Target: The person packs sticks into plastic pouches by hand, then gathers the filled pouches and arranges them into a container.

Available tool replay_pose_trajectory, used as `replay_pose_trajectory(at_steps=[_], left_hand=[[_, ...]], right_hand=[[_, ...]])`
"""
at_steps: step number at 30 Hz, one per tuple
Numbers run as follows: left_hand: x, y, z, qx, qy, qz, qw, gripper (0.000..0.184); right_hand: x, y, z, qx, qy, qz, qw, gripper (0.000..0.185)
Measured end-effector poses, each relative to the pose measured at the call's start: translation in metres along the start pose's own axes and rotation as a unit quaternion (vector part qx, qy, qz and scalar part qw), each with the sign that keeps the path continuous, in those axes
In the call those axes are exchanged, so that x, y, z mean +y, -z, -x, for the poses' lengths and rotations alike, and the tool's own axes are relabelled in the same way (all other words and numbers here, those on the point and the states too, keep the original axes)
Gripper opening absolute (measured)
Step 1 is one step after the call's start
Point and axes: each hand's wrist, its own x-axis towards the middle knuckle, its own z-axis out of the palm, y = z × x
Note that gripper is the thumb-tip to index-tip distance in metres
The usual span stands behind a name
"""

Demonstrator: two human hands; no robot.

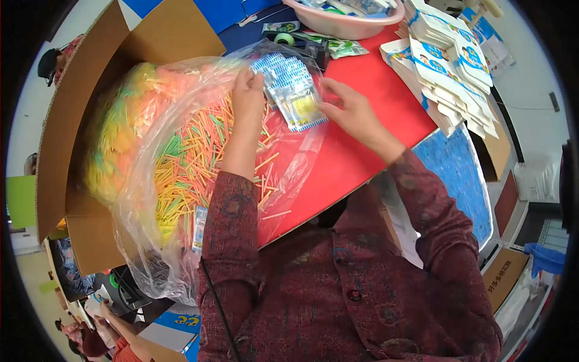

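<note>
Blue-and-white clear packets (283,75) overlap between my hands above the red tabletop, the front one showing yellow contents. My left hand (247,93) is closed at their left edge; what its curled fingers hold is hidden. At the right edge of the front packet (306,107), my right hand (353,111) has its thumb against the plastic, with the forefinger raised above it. Below and left of my left hand, many thin pink, yellow, orange and green sticks (196,142) spill from a large clear plastic bag (145,265). Another small packet (199,228) lies beside my left sleeve.
A cardboard box (90,235) holds the bag at left. Stacked printed white cartons (446,63) stand at right on the red tabletop (362,163). A pink basin (350,24) of packets and a tape roll (283,39) sit at the back. Other people are at far left.
</note>
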Motion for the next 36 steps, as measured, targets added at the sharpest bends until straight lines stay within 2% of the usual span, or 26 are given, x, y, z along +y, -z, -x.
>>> replay_pose_trajectory(at_steps=[4,5,7,8,12,13,15,16,19,20,23,24,25,27,29,32,33,36], left_hand=[[-0.012,0.002,-0.023,-0.004,0.014,-0.026,1.000,0.050],[-0.019,0.003,-0.030,0.003,-0.019,-0.070,0.997,0.047],[-0.030,0.004,-0.042,0.014,-0.085,-0.156,0.984,0.043],[-0.035,0.004,-0.048,0.013,-0.082,-0.157,0.984,0.043],[-0.031,0.000,-0.060,0.033,-0.106,-0.206,0.972,0.045],[-0.028,-0.001,-0.063,0.001,-0.080,-0.214,0.974,0.043],[-0.019,-0.003,-0.066,-0.063,-0.028,-0.229,0.971,0.040],[-0.017,-0.005,-0.064,-0.063,-0.028,-0.229,0.971,0.040],[-0.013,-0.020,-0.055,0.021,-0.015,-0.174,0.984,0.043],[-0.013,-0.022,-0.054,0.021,-0.018,-0.173,0.984,0.043],[-0.010,-0.026,-0.050,0.051,0.030,0.017,0.998,0.041],[-0.008,-0.025,-0.049,0.052,0.028,0.017,0.998,0.041],[-0.007,-0.024,-0.046,0.043,0.017,0.053,0.998,0.041],[-0.007,-0.022,-0.039,0.024,-0.002,0.122,0.992,0.040],[-0.006,-0.019,-0.026,0.000,-0.013,0.121,0.993,0.041],[0.003,-0.018,-0.001,-0.050,-0.030,0.121,0.991,0.044],[0.007,-0.019,0.007,-0.065,-0.014,0.137,0.988,0.045],[0.010,-0.024,0.019,-0.098,0.022,0.169,0.980,0.047]], right_hand=[[-0.004,-0.024,-0.037,-0.029,-0.037,0.103,0.994,0.055],[-0.005,-0.027,-0.040,-0.031,-0.038,0.104,0.993,0.055],[-0.009,-0.030,-0.042,0.035,0.015,0.177,0.983,0.059],[-0.009,-0.032,-0.042,0.067,0.040,0.213,0.974,0.061],[0.001,-0.039,-0.046,0.065,0.032,0.177,0.981,0.064],[0.002,-0.038,-0.047,0.066,0.032,0.178,0.981,0.064],[0.000,-0.035,-0.049,0.018,-0.053,0.125,0.991,0.067],[-0.001,-0.034,-0.050,-0.007,-0.096,0.097,0.991,0.068],[0.005,-0.034,-0.056,-0.034,-0.111,0.045,0.992,0.071],[0.007,-0.034,-0.057,-0.048,-0.118,0.020,0.992,0.073],[0.012,-0.034,-0.056,-0.040,-0.097,-0.006,0.994,0.075],[0.011,-0.034,-0.056,-0.037,-0.089,-0.020,0.995,0.076],[0.010,-0.033,-0.055,-0.037,-0.088,-0.021,0.995,0.076],[0.010,-0.029,-0.053,-0.074,-0.098,-0.105,0.987,0.080],[0.011,-0.027,-0.047,-0.092,-0.106,-0.149,0.979,0.082],[0.010,-0.022,-0.033,-0.024,-0.006,-0.076,0.997,0.087],[0.012,-0.022,-0.031,-0.024,-0.010,-0.076,0.997,0.087],[0.014,-0.020,-0.029,-0.042,0.024,-0.179,0.983,0.088]])
